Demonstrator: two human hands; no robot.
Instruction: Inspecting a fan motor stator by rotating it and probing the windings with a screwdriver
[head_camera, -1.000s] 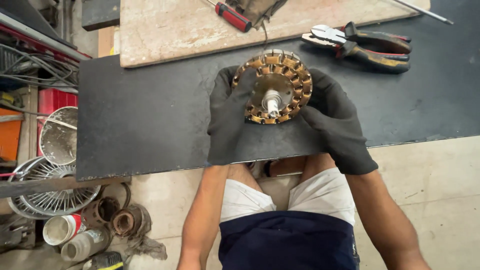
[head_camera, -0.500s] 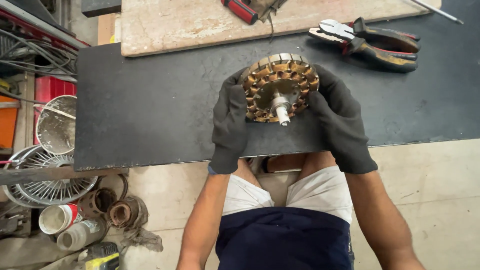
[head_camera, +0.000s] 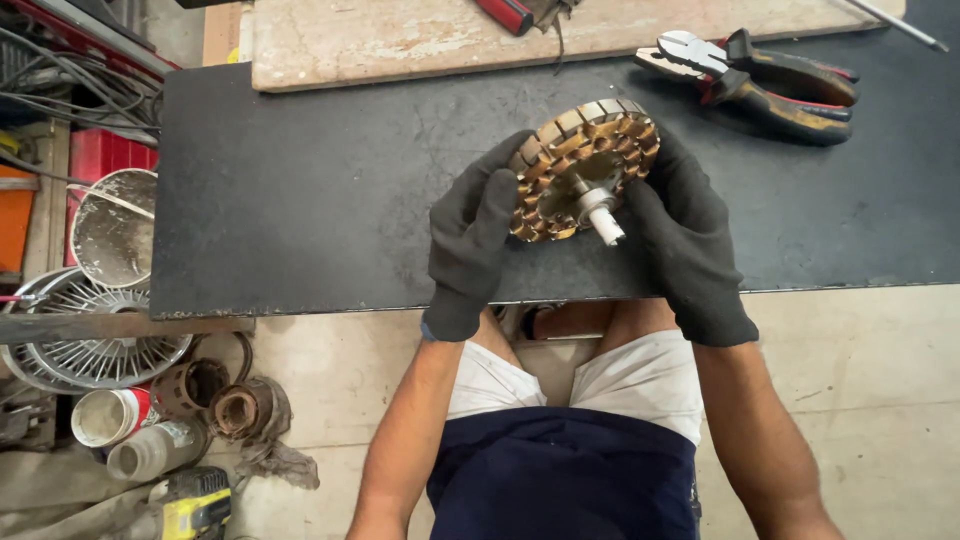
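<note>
Both gloved hands grip a round motor stator (head_camera: 580, 165) just above the black tabletop (head_camera: 300, 200). The left hand (head_camera: 470, 240) wraps its near-left rim, the right hand (head_camera: 690, 240) its right side. It is tilted, ringed with brassy copper windings, a pale shaft poking out. Farther off lie pliers (head_camera: 760, 70).

Single head view, looking steeply down, close over black bench (head_camera: 300, 200); own lap and floor at bottom of frame.
</note>
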